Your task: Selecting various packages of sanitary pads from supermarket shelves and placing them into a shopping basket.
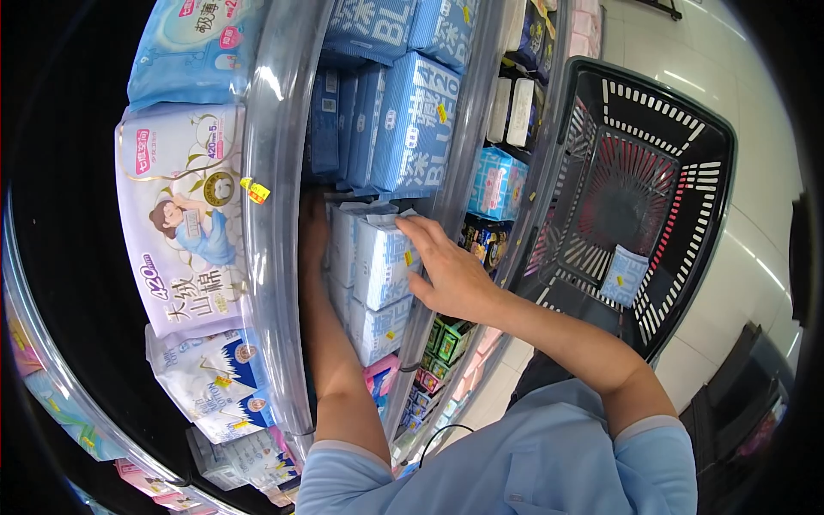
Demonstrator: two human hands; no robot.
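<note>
My right hand (444, 267) rests with spread fingers against the front top of a light blue-and-white pack of sanitary pads (386, 261) on the shelf. That pack stands on a similar light pack (380, 328), with more of them behind. My left hand (315, 225) reaches deep into the shelf along the back of these packs; it lies in shadow and its fingers are hard to see. Next to the light stack stand larger blue striped packs (418, 122). One small blue pack (624, 277) lies in a black shopping basket (650, 180).
Clear plastic shelf edges (277, 225) run beside both arms. Large lilac (187, 219) and white-and-blue (206, 386) pad packs fill the shelf on the left. Lower shelves hold green boxes (450, 341) and a bright blue pack (496, 183). Pale floor tiles (759, 225) lie beyond the basket.
</note>
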